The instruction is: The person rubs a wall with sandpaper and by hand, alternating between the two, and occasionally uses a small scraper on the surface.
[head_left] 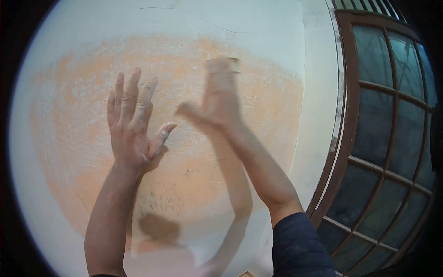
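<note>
My left hand (131, 120) is raised at the wall (184, 152), palm towards it, with fingers spread and nothing held. Pale dust coats its fingertips and thumb. Higher and to the right, my right hand (221, 94) is smeared by motion, its thumb stuck out to the left. Under its fingers lies a small flat sheet that looks like sandpaper (235, 60), pressed to the wall. Only its tan and dark edges show past the fingertips. Around both hands, the wall is a patchy orange with whitish scuffs, bordered by white paint.
At the right stands a brown-framed door with glass panes (374, 124), beside a pale strip of wall (318, 115). Dark marks (161, 201) and a small chip (188, 171) show on the lower wall. Shadows of my arms fall across it. A thin crack runs near the top.
</note>
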Action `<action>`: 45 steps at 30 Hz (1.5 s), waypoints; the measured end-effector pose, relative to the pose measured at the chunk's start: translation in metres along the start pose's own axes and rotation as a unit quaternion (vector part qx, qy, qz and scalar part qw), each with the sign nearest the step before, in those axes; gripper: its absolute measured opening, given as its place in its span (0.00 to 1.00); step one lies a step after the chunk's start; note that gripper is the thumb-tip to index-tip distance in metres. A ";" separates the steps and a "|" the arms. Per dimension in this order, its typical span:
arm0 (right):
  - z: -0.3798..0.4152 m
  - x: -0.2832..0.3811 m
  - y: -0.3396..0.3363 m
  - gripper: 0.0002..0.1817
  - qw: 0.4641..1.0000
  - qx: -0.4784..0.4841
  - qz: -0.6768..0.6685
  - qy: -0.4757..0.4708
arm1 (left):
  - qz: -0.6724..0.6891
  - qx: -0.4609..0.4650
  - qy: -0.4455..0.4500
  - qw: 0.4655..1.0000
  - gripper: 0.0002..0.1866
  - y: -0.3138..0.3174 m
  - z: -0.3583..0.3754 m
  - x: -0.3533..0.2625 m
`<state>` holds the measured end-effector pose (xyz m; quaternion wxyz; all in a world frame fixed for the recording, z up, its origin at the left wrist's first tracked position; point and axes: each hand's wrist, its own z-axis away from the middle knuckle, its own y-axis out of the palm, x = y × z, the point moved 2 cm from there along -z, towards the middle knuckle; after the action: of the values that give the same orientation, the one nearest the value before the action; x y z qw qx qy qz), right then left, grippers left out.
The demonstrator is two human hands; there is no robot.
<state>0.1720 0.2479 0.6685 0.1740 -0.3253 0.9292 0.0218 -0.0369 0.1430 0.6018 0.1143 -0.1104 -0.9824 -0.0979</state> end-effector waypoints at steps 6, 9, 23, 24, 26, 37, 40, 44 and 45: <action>-0.011 -0.075 -0.026 0.60 0.994 -0.001 0.026 0.106 | 0.022 -0.019 0.008 1.000 0.43 0.008 0.003 0.001; 0.014 -0.182 -0.044 0.51 0.948 -0.053 0.007 0.314 | 0.017 -0.024 0.026 0.999 0.43 0.011 0.004 0.006; 0.074 -0.313 -0.062 0.52 0.975 -0.010 -0.099 0.198 | 0.127 -0.013 0.014 0.992 0.39 0.096 -0.049 -0.145; 0.074 -0.325 -0.067 0.48 0.945 -0.026 -0.086 0.314 | 0.125 0.025 0.028 0.991 0.38 0.101 -0.049 -0.157; 0.082 -0.340 -0.067 0.44 0.900 -0.041 -0.067 0.428 | 0.127 0.041 0.018 0.991 0.38 0.111 -0.051 -0.171; 0.096 -0.350 -0.082 0.63 0.933 -0.070 -0.049 0.349 | 0.085 0.068 0.053 0.993 0.37 0.184 -0.048 -0.244; 0.147 -0.279 -0.069 0.63 0.982 -0.035 -0.025 0.183 | 0.035 0.046 0.052 0.997 0.37 0.186 -0.049 -0.250; 0.193 -0.244 -0.067 0.62 0.995 0.066 -0.068 0.013 | 0.021 0.036 -0.008 0.999 0.36 0.190 -0.044 -0.246; 0.190 -0.263 -0.071 0.63 0.997 0.058 -0.015 0.050 | 0.002 0.037 -0.013 0.999 0.36 0.192 -0.044 -0.245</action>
<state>0.4659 0.3778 0.5838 0.1460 -0.3295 0.9314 -0.0507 0.2510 0.2695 0.6153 0.1058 -0.1094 -0.9866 -0.0594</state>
